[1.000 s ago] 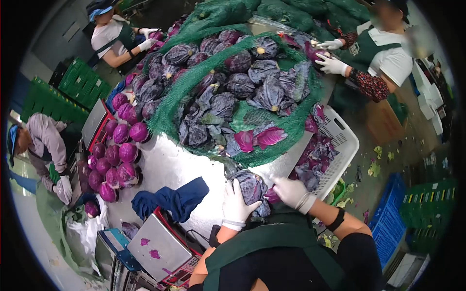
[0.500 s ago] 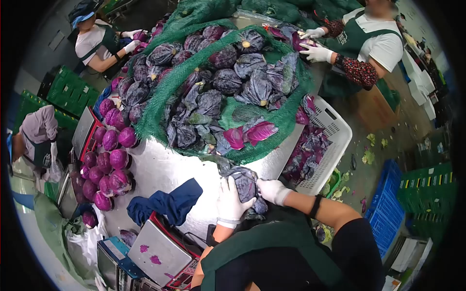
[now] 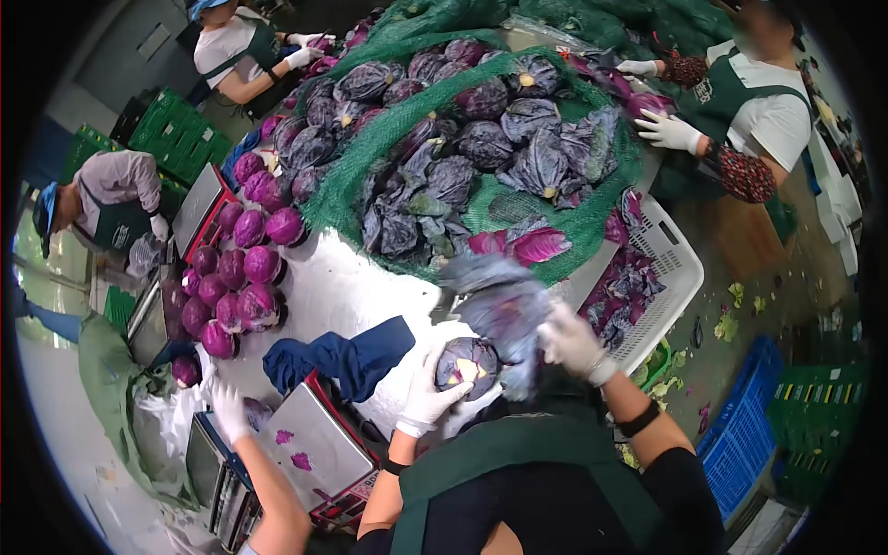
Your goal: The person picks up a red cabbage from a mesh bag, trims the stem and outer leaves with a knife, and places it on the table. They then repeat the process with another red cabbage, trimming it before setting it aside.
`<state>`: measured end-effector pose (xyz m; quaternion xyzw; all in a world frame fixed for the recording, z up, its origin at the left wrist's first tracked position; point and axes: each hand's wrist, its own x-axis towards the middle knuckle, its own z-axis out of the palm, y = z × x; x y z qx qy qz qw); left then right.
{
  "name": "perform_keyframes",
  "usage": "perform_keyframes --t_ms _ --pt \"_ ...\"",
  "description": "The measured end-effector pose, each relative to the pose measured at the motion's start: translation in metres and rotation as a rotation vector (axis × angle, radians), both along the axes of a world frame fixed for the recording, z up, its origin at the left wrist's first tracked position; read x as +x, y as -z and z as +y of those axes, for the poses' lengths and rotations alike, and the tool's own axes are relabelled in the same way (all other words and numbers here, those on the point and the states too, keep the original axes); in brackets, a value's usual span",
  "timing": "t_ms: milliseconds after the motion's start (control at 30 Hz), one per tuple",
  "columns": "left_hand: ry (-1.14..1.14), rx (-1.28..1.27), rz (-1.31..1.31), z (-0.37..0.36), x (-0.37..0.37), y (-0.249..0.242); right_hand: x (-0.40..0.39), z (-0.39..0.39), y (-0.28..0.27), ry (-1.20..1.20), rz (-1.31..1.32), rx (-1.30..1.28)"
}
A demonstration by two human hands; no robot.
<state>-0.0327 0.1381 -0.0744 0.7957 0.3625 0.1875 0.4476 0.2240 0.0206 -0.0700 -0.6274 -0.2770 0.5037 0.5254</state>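
Note:
My left hand [image 3: 431, 388], in a white glove, curls round a red cabbage [image 3: 479, 353] low over the metal table, its pale cut stem facing up. Right beside it, my gloved right hand [image 3: 566, 342] grips dull purple outer leaves [image 3: 504, 310], smeared by motion, that hang between it and the cabbage. Just beyond lies an open green net [image 3: 444, 88] heaped with untrimmed red cabbages [image 3: 486, 143] and two bright purple leaves. Peeled, glossy cabbages [image 3: 262, 265] are grouped to the left.
A white crate [image 3: 680, 268] of leaves stands right of the table. At front left are a scale [image 3: 310, 439] and a dark blue cloth [image 3: 342, 356]; another person's gloved hand [image 3: 227, 407] reaches in there. Co-workers stand far left and right. Blue crates [image 3: 740, 407] sit at right.
My right hand has swung away from the cabbage with the outer leaves, baring its cut stem. Another person's arm has come in at lower left. The whole view has shifted.

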Motion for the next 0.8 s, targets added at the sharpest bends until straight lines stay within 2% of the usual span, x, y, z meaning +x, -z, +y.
perform_keyframes --t_ms 67,133,200,233,267,300,333,367,400,433,467,533,600,633,667,733,767,800 --pt "0.019 -0.038 0.064 -0.002 -0.004 -0.004 0.038 -0.019 -0.013 0.198 -0.206 -0.104" --pt "-0.023 -0.012 0.133 -0.01 -0.004 -0.003 0.079 -0.048 0.024 0.372 -0.503 -0.274" --pt "-0.089 -0.031 0.094 -0.018 -0.003 0.019 0.089 -0.066 0.025 0.368 -0.568 -0.497" --pt "-0.174 -0.073 0.052 -0.023 -0.001 0.026 0.088 -0.075 0.049 0.392 -0.517 -0.393" --pt "-0.255 -0.126 0.023 -0.03 0.001 0.029 0.08 -0.078 0.064 0.156 -0.903 -0.21" --pt "-0.251 -0.133 0.032 -0.035 0.004 0.027 0.034 -0.05 0.001 0.105 -0.667 -0.117" --pt "-0.285 -0.058 0.019 -0.036 0.009 0.021 0.007 -0.043 -0.002 0.132 -0.226 -0.185" --pt "-0.322 0.022 -0.001 -0.037 0.014 0.014 -0.017 -0.032 -0.002 -0.053 -0.583 -0.063" --pt "-0.318 0.024 -0.001 -0.04 0.018 0.008 -0.036 -0.028 0.043 -0.19 -0.79 0.198" --pt "-0.294 0.055 0.112 -0.042 0.021 0.002 -0.057 -0.006 -0.023 -0.29 -0.278 -0.18" --pt "-0.27 0.087 0.224 -0.043 0.023 -0.001 -0.075 -0.003 0.023 -0.241 -0.639 0.162" --pt "-0.239 0.068 0.255 -0.044 0.02 0.007 -0.084 0.011 0.034 -0.272 -0.846 0.062" --pt "-0.285 0.108 0.261 -0.048 0.022 0.007 -0.07 0.019 0.042 -0.245 -0.594 0.047" --pt "-0.294 0.099 0.239 -0.049 0.019 0.01 -0.062 0.022 0.036 -0.159 -0.355 -0.209" --pt "-0.271 0.099 0.225 -0.047 0.015 0.011 -0.058 0.015 0.061 -0.074 -0.529 -0.009" --pt "-0.211 0.074 0.118 -0.045 -0.001 0.022 -0.038 -0.002 0.131 -0.023 -0.244 -0.215" --pt "-0.184 0.048 0.026 -0.044 -0.011 0.027 -0.016 -0.006 0.114 0.025 -0.011 -0.395" --pt "-0.157 0.033 0.042 -0.042 -0.024 0.035 0.006 -0.007 0.084 0.07 0.226 -0.575"
